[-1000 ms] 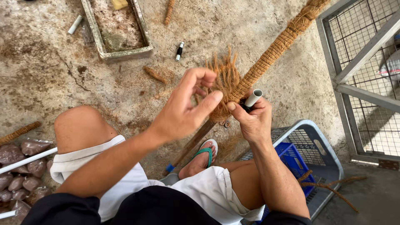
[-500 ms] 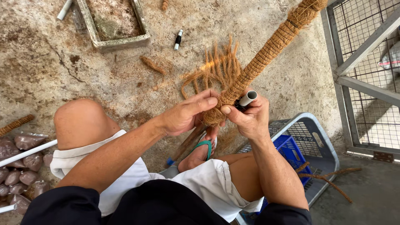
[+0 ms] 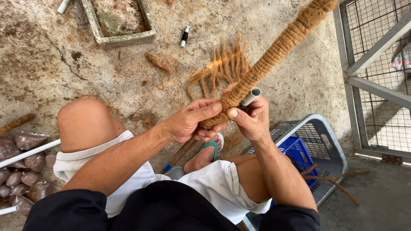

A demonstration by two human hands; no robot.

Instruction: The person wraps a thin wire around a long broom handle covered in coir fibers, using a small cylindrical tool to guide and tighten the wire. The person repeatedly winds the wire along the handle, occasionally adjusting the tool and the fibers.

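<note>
— What's the biggest thing around the hands?

— The rough concrete floor (image 3: pixel 85 77) spreading out beyond them. Next in size, to the far right of the right hand, a wire-mesh gate (image 3: pixel 376 72) with a grey metal frame. Just below and right of that hand, a grey plastic crate (image 3: pixel 329 149) holds a smaller blue basket (image 3: pixel 299 156).

— And what are the hands busy with?

— A long pole wrapped in coconut-fibre rope (image 3: pixel 278 47), which slants from both hands up toward the top right. Its white pipe end (image 3: pixel 251 96) pokes out just above the right hand's knuckles.

— How are the hands set?

— The left hand (image 3: pixel 190 124) is closed around the brown fibre at the pole's lower end, thumb laid along the top. The right hand (image 3: pixel 252 122) grips the same spot from the other side, its thumb pressed against the wrapping, nearly touching the left thumb.

— Anything loose there?

— A fan of frayed fibre strands (image 3: pixel 222 64) spreads just above the left hand.

— What else, going smaller?

— Far up and left of the left hand, a concrete trough (image 3: pixel 120 39). Well to its left, brown filled bags (image 3: pixel 19 162). Directly beneath both hands, a foot in a green sandal (image 3: pixel 209 147). Above the strands, a small black-and-white marker (image 3: pixel 185 36) lies on the floor.
</note>
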